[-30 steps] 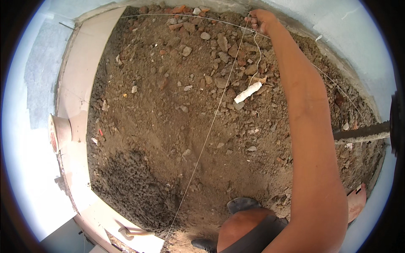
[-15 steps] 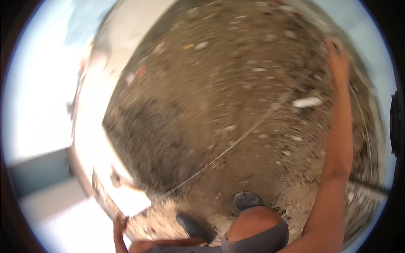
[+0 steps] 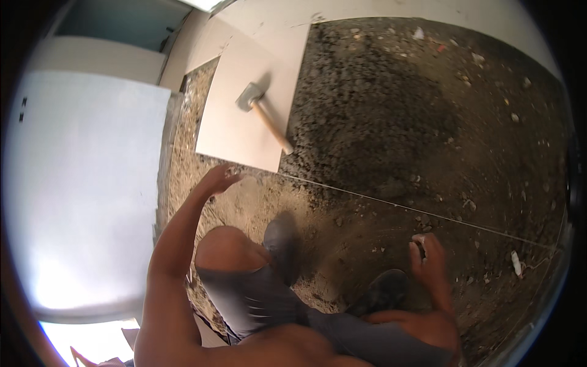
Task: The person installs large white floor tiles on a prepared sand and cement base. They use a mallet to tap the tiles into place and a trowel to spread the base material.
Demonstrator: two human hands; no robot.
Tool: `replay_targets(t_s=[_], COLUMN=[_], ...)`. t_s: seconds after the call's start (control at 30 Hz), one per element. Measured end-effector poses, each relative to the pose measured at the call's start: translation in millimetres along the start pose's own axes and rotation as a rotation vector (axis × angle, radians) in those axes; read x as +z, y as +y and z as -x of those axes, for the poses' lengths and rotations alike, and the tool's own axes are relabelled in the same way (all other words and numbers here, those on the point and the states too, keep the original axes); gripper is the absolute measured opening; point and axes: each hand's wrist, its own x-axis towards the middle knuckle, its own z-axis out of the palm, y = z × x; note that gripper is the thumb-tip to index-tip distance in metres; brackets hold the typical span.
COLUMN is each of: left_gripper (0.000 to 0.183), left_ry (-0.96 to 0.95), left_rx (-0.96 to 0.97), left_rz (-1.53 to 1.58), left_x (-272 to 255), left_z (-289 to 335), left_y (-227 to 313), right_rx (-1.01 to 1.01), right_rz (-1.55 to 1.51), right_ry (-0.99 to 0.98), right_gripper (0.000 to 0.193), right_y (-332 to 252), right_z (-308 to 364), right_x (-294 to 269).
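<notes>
My left hand (image 3: 220, 180) is open, its fingers stretched just off the near edge of a large pale tile (image 3: 223, 131). Across that tile lies a mallet (image 3: 271, 126) with a grey block head and wooden handle, its handle end reaching the tile's right edge. A taut thin string (image 3: 379, 200) runs from the tile's near corner toward the far right, low over the ground. Below the string, my right hand (image 3: 431, 255) hovers beside my right knee. Its thumb and fingers are curled into a pinch; anything between the tips is too small to make out.
Dark crumbly mortar (image 3: 361, 104) spreads right of the tile, giving way to brown soil with scattered debris. A white scrap (image 3: 516, 263) lies at the right by the wall. Pale laid tiles (image 3: 397, 10) border the back; a light panel (image 3: 92, 189) stands left.
My view has swung left, bringing the mallet and tile into clear sight. My right arm has drawn back from far out to beside my knee. My left hand has reached forward to the tile edge.
</notes>
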Motion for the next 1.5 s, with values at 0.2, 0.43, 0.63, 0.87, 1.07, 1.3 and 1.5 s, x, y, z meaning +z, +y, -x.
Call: replay_targets(t_s=[0.2, 0.43, 0.63, 0.87, 1.07, 1.3, 1.5], left_gripper=[0.078, 0.089, 0.115, 0.111, 0.107, 0.093, 0.084], left_ry=[0.124, 0.276, 0.200, 0.252, 0.291, 0.435, 0.444], left_rx=[0.112, 0.016, -0.201, -0.227, -0.181, -0.166, -0.198], left_rz=[0.070, 0.124, 0.192, 0.204, 0.226, 0.271, 0.267], left_x=[36.5, 65.0, 59.2, 64.5, 61.3, 79.6, 78.9], left_z=[-48.9, -139.8, -167.7, -168.9, -171.4, -190.2, -183.2], left_y=[-63.2, -109.1, -43.6, -37.8, -52.3, -65.3, -61.3], right_rx=[-0.093, -0.210, -0.228, 0.062, 0.153, 0.127, -0.013], right_rz=[0.463, 0.797, 0.684, 0.727, 0.757, 0.371, -0.007], right_ry=[-0.170, -0.606, -0.745, -0.349, -0.219, -0.209, -0.423], right_gripper=[0.013, 0.019, 0.035, 0.043, 0.037, 0.034, 0.034], right_y=[-48.8, -186.4, -217.7, -211.8, -205.6, -220.8, -263.6], right_z=[-37.8, -146.5, -255.7, -327.4, -336.7, -297.7, -302.6], right_x=[-47.5, 7.2, 155.2, 317.2, 352.8, 335.2, 351.0])
